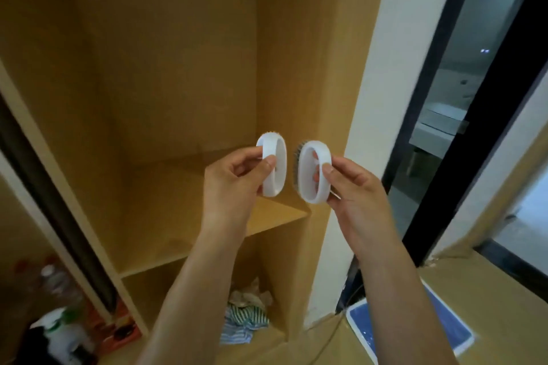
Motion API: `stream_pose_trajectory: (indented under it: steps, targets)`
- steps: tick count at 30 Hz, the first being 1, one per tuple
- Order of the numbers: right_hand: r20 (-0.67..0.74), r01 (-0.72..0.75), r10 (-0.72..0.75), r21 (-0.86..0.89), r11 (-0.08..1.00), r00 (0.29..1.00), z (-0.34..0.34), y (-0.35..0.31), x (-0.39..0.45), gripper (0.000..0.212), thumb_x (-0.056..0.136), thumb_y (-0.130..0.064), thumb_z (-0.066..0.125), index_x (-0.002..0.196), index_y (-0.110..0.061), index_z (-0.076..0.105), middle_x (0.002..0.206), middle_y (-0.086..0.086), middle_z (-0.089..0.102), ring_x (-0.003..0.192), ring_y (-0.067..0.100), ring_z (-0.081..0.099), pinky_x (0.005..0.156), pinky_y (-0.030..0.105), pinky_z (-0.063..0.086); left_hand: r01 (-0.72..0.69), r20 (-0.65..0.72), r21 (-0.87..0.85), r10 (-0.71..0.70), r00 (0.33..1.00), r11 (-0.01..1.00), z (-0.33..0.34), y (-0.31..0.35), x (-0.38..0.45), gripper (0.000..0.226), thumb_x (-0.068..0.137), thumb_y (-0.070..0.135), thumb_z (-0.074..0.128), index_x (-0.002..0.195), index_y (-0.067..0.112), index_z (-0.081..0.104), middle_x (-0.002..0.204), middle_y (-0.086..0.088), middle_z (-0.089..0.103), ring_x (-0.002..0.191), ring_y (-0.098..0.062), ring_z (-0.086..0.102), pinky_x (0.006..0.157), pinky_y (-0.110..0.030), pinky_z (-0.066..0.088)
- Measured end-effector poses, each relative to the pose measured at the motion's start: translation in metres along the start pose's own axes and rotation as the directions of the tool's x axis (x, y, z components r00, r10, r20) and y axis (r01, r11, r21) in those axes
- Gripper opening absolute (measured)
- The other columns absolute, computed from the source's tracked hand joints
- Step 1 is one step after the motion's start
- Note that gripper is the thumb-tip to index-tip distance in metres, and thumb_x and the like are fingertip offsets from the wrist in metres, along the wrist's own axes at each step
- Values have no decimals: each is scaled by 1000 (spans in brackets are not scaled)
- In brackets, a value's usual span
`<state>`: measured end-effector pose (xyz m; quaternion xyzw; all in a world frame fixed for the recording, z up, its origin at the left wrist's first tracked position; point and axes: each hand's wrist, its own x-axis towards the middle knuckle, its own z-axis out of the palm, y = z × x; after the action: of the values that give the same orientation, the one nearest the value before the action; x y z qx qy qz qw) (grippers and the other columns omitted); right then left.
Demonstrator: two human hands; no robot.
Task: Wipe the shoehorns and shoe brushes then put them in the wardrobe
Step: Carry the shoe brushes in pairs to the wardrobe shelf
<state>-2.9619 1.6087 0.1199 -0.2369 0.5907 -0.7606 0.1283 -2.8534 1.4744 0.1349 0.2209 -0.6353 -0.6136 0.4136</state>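
Wooden wardrobe [166, 92] stands open, its shelf [184, 216] bare beneath both hands. Left hand [234, 187] pinches one white shoe brush [274, 169]; right hand [355, 190] pinches another white shoe brush [314, 172], bristles facing left. Brushes held just apart above the shelf.

A light wooden wardrobe shelf [207, 195] spans the open compartment. In the lower compartment, crumpled striped cloth [244, 320] and pale crumpled material [252, 295] lie on the wardrobe floor [178, 299].

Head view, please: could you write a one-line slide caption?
Left hand and right hand each hold a white shoe brush before the wardrobe shelf.
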Motion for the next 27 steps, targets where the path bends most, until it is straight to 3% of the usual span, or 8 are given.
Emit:
stream_pose_trajectory:
  steps: [5,9,11,13,16,20,24,27]
  targets:
    - [72,-89,89,-4,996,993,13,26,62,15,92,-24,68,99,-33,77,96,-11,75,90,6,71,68,20,58,35,-106,37,-30,994,999,0,-28,48,15,83,31,75,87,44,69,83,29,70,79,3,68,59,-16,55]
    - [107,-138,138,-12,990,985,32,44,115,16,93,-19,67,105,-24,77,98,-6,77,90,11,72,77,27,59,73,-169,30,-67,983,997,0,-50,96,15,83,30,75,91,41,70,90,21,71,85,-6,69,62,-20,56]
    - [112,-171,171,-11,985,979,44,50,143,18,94,-19,66,108,-22,76,102,-1,77,96,16,72,80,31,58,101,-165,15,-98,982,995,1,-56,127,16,83,28,75,95,38,72,85,20,72,82,-8,70,61,-21,57]
    - [113,-191,191,-10,982,975,55,55,172,17,94,-17,66,107,-20,76,102,1,77,94,17,73,77,30,57,132,-164,-13,-132,978,991,3,-61,159,15,83,25,75,91,37,71,82,19,73,81,-8,71,69,-29,60]
    - [117,-210,209,-9,978,971,74,62,217,15,94,-14,65,102,-20,76,100,5,78,88,16,75,76,30,59,177,-149,-34,-180,972,984,2,-70,204,16,85,22,74,91,36,69,92,12,73,90,-13,70,79,-36,59]
    - [120,-262,261,-15,965,958,104,82,270,15,91,-9,68,102,-17,74,99,7,77,89,18,74,83,35,59,278,-114,-98,-288,951,956,-11,-82,258,11,87,21,70,94,28,67,95,1,74,89,-17,72,69,-35,58]
    - [189,-335,349,-102,937,918,132,104,318,26,92,-4,64,118,-9,69,97,7,75,86,14,72,73,28,57,410,-84,-88,-417,905,908,-26,-98,297,10,91,21,66,100,19,66,100,-8,72,92,-24,70,81,-46,58]
    - [203,-359,378,-122,925,903,154,128,349,27,92,-1,64,118,-6,68,98,8,74,88,17,71,77,32,57,430,-126,-73,-436,891,900,-36,-113,325,18,93,21,63,109,13,66,102,-10,71,90,-23,69,72,-39,58]
